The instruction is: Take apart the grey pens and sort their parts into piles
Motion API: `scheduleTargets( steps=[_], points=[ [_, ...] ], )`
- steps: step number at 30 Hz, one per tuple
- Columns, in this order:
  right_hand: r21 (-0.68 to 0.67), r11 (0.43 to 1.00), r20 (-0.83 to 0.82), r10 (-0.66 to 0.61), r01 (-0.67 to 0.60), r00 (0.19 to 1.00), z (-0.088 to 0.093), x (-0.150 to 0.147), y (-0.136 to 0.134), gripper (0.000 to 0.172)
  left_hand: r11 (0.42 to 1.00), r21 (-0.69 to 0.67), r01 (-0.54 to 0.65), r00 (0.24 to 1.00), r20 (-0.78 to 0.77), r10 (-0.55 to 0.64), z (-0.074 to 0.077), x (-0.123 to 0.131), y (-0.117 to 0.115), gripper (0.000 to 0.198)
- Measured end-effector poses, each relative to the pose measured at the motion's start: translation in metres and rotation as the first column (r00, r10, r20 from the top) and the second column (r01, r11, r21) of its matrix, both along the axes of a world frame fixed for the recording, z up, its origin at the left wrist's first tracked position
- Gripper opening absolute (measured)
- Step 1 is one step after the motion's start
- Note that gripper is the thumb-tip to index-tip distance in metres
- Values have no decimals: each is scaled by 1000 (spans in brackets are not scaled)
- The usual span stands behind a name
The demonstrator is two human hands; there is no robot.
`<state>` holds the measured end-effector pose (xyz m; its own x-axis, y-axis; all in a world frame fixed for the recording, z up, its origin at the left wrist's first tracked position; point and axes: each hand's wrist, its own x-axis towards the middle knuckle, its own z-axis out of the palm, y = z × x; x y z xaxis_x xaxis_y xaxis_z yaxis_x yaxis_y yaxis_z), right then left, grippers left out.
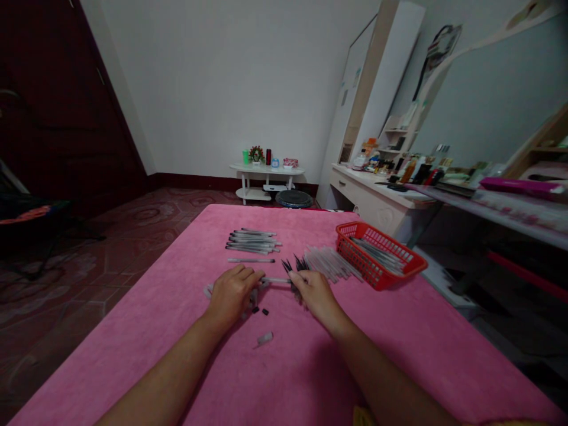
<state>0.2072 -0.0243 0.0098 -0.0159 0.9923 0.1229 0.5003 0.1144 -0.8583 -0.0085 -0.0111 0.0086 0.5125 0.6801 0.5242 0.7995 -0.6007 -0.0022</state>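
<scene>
Between my two hands a clear pen barrel [277,280] lies sideways. My left hand [235,290] is closed on its left end, and my right hand [313,291] pinches near its right end. Dark pointed pen tips [300,262] stick out just behind my right fingers. Beyond my left hand is a single pen [251,260], with a pile of pens [251,241] behind it. Clear tubes [331,263] lie to the right of my right hand. Small black plugs [265,312] and a clear pen cap [265,338] rest nearer to me. More clear pieces are partly hidden under my left hand.
A red plastic basket [379,281] holding thin pen parts stands at the right on the pink cloth [177,296] covering the table. Past the far edge are a small white stand [266,170] and a dark round stool [294,199]. A dressing table [377,192] is at the right.
</scene>
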Motion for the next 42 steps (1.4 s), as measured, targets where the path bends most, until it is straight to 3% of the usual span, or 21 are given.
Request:
scheduleTargets(
  steps=[6, 14, 20, 23, 26, 30, 36, 39, 42],
  points=[
    [73, 997, 93, -23, 16, 995, 0, 3, 1, 39, 1000, -1, -15, 1000, -13, 15, 2, 1, -1, 22],
    [35, 999, -8, 28, -27, 1000, -1, 1, 1, 42, 1000, -12, -2, 1000, -6, 2, 1, 1, -1, 22],
    [107, 994, -115, 41, -29, 993, 1, -2, 1, 16, 1000, -7, -11, 1000, 18, 11, -1, -1, 1, 17],
    [26, 998, -183, 58, -54, 981, -1, -3, 1, 22, 1000, -5, -14, 1000, 23, 14, 1, -1, 1, 15],
    [-12, 998, -119, 64, -66, 991, -3, -2, 1, 37, 1000, -17, -6, 1000, 17, 7, 2, -1, 1, 17],
    [120, 992, -68, 50, -42, 996, -2, -1, 0, 14, 1000, -17, -3, 1000, 16, 4, 1, -2, 2, 17],
    [31, 997, -67, 66, -64, 996, -2, -3, 0, 27, 1000, -5, 11, 1000, 29, -11, 0, -3, 2, 17],
    [98, 994, -59, 45, -39, 997, -2, -3, 0, 14, 1000, -5, 18, 999, 31, -18, 0, -3, 2, 19],
    [99, 995, -43, 8, -3, 999, -3, -1, 1, 20, 1000, -16, 9, 1000, 28, -8, 1, -3, 2, 19]
  ],
)
